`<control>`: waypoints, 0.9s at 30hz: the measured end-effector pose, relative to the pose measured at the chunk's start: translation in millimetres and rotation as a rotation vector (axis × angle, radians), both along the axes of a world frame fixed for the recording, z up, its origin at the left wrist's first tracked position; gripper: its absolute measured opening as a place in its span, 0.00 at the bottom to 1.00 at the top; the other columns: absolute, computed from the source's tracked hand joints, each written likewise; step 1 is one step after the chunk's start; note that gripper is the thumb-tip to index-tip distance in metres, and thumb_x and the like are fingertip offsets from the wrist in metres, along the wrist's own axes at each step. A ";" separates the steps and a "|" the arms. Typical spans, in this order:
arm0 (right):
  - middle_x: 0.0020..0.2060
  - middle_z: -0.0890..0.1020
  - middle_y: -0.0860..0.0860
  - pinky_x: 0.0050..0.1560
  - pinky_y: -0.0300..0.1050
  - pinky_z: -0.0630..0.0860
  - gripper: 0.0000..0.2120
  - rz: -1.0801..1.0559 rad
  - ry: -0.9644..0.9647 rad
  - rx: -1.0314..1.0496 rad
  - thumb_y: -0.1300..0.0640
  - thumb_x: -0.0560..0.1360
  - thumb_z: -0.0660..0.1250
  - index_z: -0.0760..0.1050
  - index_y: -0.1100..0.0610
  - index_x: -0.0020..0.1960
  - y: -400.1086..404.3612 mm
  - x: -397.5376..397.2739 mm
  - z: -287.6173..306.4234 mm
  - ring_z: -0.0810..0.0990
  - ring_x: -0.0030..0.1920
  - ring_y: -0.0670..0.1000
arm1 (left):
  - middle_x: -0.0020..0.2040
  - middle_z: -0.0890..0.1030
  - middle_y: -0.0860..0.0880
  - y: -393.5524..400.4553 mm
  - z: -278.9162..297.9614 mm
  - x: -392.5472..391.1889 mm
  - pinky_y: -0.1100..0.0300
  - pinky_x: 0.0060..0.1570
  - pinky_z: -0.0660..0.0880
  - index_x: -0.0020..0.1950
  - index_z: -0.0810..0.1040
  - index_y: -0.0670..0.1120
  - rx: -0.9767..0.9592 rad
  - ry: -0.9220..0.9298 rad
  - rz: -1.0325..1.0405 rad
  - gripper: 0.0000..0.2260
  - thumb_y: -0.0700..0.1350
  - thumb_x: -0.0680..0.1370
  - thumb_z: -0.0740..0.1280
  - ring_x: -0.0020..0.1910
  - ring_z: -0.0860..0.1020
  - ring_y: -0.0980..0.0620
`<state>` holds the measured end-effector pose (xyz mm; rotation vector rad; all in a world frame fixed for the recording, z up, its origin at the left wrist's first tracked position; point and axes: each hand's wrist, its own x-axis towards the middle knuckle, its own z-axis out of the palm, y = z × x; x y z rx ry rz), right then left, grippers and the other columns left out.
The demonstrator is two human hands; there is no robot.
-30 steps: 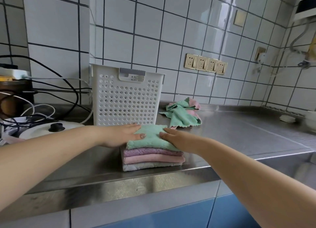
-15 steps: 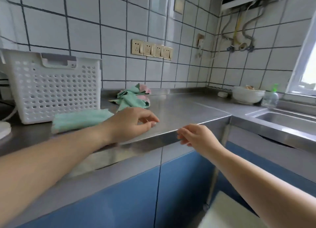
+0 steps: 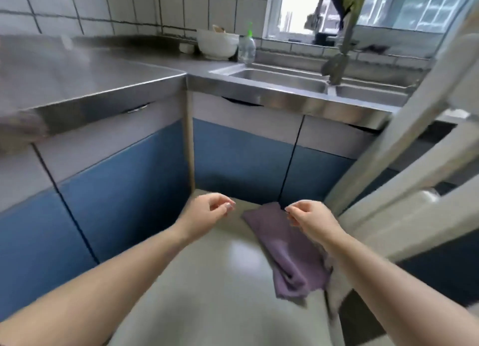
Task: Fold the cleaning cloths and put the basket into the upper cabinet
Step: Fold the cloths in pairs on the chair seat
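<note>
The left hand [image 3: 207, 210] and right hand [image 3: 309, 217] hang over the pale floor [image 3: 207, 281] with fingers loosely curled, holding nothing. A purple cloth [image 3: 287, 252] lies crumpled on the floor beneath the right hand, in front of the blue cabinet doors [image 3: 241, 159] below the sink [image 3: 280, 79].

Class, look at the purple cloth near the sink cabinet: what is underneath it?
The purple cloth lies on the pale floor, below the right hand. Its right edge is covered by that forearm, so anything there cannot be seen.
</note>
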<state>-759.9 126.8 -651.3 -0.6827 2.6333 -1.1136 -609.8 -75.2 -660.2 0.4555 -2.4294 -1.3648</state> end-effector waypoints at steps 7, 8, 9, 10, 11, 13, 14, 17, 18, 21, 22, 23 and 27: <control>0.51 0.81 0.53 0.48 0.41 0.73 0.11 0.225 -0.142 0.675 0.55 0.75 0.62 0.79 0.54 0.54 44.1 24.5 -104.6 0.79 0.52 0.54 | 0.51 0.82 0.49 77.8 -102.9 -40.6 0.62 0.52 0.72 0.54 0.81 0.47 -0.257 -0.341 -0.312 0.09 0.44 0.76 0.65 0.52 0.78 0.51; 0.52 0.80 0.53 0.47 0.42 0.72 0.11 0.243 -0.039 0.686 0.55 0.74 0.62 0.78 0.52 0.54 50.2 29.8 -112.5 0.78 0.54 0.55 | 0.54 0.80 0.49 86.8 -112.4 -41.3 0.61 0.54 0.72 0.56 0.81 0.49 -0.316 -0.373 -0.353 0.11 0.45 0.76 0.65 0.54 0.77 0.51; 0.53 0.78 0.52 0.45 0.42 0.69 0.11 0.288 0.037 0.707 0.55 0.75 0.62 0.77 0.51 0.56 59.8 38.7 -116.5 0.77 0.55 0.55 | 0.55 0.78 0.49 94.0 -118.0 -41.2 0.60 0.55 0.71 0.57 0.80 0.51 -0.358 -0.390 -0.376 0.12 0.47 0.75 0.65 0.55 0.76 0.50; 0.53 0.76 0.52 0.42 0.42 0.65 0.12 0.308 0.113 0.687 0.55 0.75 0.62 0.76 0.51 0.57 58.6 38.1 -128.7 0.76 0.55 0.56 | 0.55 0.76 0.49 101.1 -122.8 -41.2 0.59 0.55 0.71 0.56 0.80 0.52 -0.395 -0.397 -0.392 0.12 0.49 0.74 0.65 0.56 0.74 0.50; 0.51 0.76 0.53 0.40 0.42 0.62 0.11 0.305 0.218 0.662 0.54 0.74 0.64 0.77 0.52 0.55 61.9 42.6 -132.8 0.76 0.53 0.56 | 0.55 0.75 0.50 107.4 -126.1 -41.5 0.59 0.55 0.70 0.55 0.79 0.52 -0.442 -0.393 -0.401 0.11 0.51 0.74 0.65 0.56 0.73 0.50; 0.38 0.77 0.52 0.32 0.41 0.60 0.09 0.273 0.304 0.657 0.52 0.65 0.74 0.78 0.54 0.43 59.9 46.9 -137.3 0.79 0.39 0.56 | 0.55 0.74 0.50 117.6 -133.0 -42.8 0.58 0.55 0.68 0.54 0.78 0.51 -0.557 -0.375 -0.385 0.12 0.53 0.73 0.65 0.56 0.71 0.48; 0.31 0.75 0.50 0.27 0.40 0.58 0.13 0.266 0.354 0.675 0.51 0.58 0.79 0.77 0.53 0.35 59.8 46.7 -143.5 0.77 0.30 0.53 | 0.55 0.73 0.49 121.8 -135.9 -43.6 0.58 0.55 0.68 0.53 0.77 0.51 -0.599 -0.357 -0.356 0.12 0.54 0.73 0.64 0.56 0.71 0.48; 0.26 0.73 0.47 0.21 0.40 0.62 0.15 0.192 0.403 0.636 0.51 0.52 0.81 0.75 0.51 0.28 61.3 43.7 -154.3 0.73 0.24 0.51 | 0.54 0.74 0.49 127.4 -144.5 -44.3 0.56 0.54 0.69 0.52 0.77 0.51 -0.624 -0.305 -0.288 0.12 0.54 0.75 0.62 0.55 0.71 0.47; 0.26 0.73 0.47 0.22 0.41 0.65 0.13 0.189 0.437 0.597 0.49 0.55 0.79 0.76 0.50 0.29 60.3 43.2 -152.1 0.74 0.26 0.52 | 0.53 0.75 0.50 126.7 -145.8 -44.0 0.57 0.54 0.69 0.52 0.78 0.51 -0.584 -0.283 -0.272 0.11 0.53 0.75 0.62 0.55 0.72 0.47; 0.30 0.75 0.47 0.27 0.45 0.70 0.10 0.161 0.476 0.395 0.44 0.68 0.66 0.76 0.50 0.34 58.1 43.0 -134.4 0.76 0.31 0.53 | 0.50 0.77 0.51 118.2 -133.4 -41.7 0.62 0.53 0.68 0.50 0.81 0.52 -0.310 -0.192 -0.179 0.07 0.50 0.76 0.65 0.53 0.73 0.53; 0.31 0.75 0.47 0.29 0.46 0.70 0.13 0.153 0.498 0.329 0.43 0.70 0.61 0.75 0.51 0.36 55.5 43.1 -129.1 0.76 0.32 0.53 | 0.49 0.78 0.51 114.0 -125.0 -42.0 0.63 0.52 0.69 0.48 0.82 0.51 -0.227 -0.164 -0.161 0.06 0.48 0.75 0.66 0.52 0.74 0.54; 0.32 0.76 0.47 0.31 0.46 0.70 0.14 0.146 0.492 0.269 0.42 0.72 0.58 0.74 0.51 0.37 51.1 43.8 -118.9 0.76 0.33 0.52 | 0.47 0.80 0.51 109.7 -115.3 -42.4 0.63 0.51 0.70 0.46 0.82 0.50 -0.152 -0.146 -0.151 0.05 0.46 0.75 0.66 0.50 0.76 0.54; 0.37 0.78 0.46 0.36 0.47 0.72 0.16 0.177 0.417 0.145 0.40 0.73 0.56 0.73 0.52 0.43 31.4 48.1 -75.0 0.76 0.37 0.50 | 0.40 0.82 0.56 91.3 -69.0 -39.1 0.60 0.46 0.74 0.39 0.78 0.54 0.137 -0.076 -0.079 0.07 0.44 0.74 0.64 0.43 0.79 0.57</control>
